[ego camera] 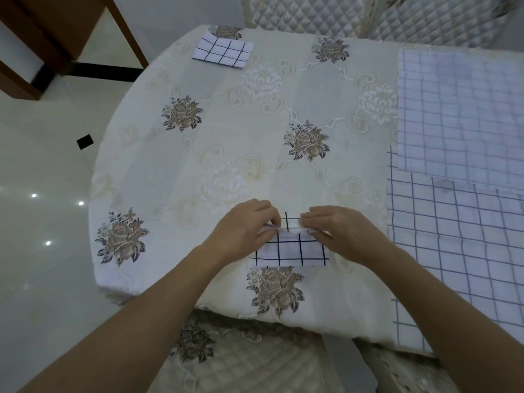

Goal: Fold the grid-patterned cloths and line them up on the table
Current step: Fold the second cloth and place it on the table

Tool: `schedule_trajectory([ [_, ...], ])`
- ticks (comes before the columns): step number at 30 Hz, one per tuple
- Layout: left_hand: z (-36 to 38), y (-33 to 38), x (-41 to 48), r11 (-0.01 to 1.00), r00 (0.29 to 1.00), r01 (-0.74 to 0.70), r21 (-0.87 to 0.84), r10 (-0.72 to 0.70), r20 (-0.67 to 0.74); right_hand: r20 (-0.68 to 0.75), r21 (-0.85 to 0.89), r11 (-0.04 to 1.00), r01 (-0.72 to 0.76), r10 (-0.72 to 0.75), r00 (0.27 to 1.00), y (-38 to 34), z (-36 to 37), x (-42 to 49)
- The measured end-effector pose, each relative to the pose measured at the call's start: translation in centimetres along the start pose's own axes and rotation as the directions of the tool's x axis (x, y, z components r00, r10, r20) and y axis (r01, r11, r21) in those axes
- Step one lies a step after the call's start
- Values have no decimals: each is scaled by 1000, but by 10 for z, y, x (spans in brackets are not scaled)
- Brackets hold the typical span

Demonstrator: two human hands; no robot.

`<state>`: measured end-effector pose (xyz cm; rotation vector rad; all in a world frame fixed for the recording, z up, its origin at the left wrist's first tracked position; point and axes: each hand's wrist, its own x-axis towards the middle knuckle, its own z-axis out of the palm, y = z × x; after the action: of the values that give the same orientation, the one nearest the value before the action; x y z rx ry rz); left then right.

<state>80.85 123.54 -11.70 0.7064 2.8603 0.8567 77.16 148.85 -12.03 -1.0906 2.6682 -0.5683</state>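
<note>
A small white cloth with a dark grid [292, 251] lies near the table's front edge, partly folded, its far edge lifted. My left hand [246, 225] pinches that lifted edge at the left and my right hand [337, 228] pinches it at the right. A folded grid cloth [222, 52] lies flat at the far left of the table. Unfolded grid cloths [459, 217] lie spread in a pile at the right, the top one [459, 114] paler.
The round table [198, 154] wears a cream tablecloth with embroidered roses. Quilted chairs stand at the back [312, 12] and at the front [249, 361]. A wooden furniture leg [124, 32] stands on the glossy floor at the far left.
</note>
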Motion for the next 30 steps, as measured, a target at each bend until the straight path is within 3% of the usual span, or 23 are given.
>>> schedule_trajectory([
  [8, 48, -7, -37, 1000, 1000, -9, 2, 9, -15, -131, -14, 999, 35, -36, 991, 9, 73, -44],
  [16, 68, -17, -54, 998, 997, -54, 34, 55, -52, -309, -76, 996, 45, -66, 949, 2, 100, -59],
  [22, 71, -17, -57, 996, 996, -54, 75, 59, -65, -348, -100, 989, 105, -134, 928, 6, 105, -62],
  [30, 71, -7, -58, 979, 988, -100, 179, 119, -98, -348, -49, 995, 87, -98, 932, 3, 103, -62],
])
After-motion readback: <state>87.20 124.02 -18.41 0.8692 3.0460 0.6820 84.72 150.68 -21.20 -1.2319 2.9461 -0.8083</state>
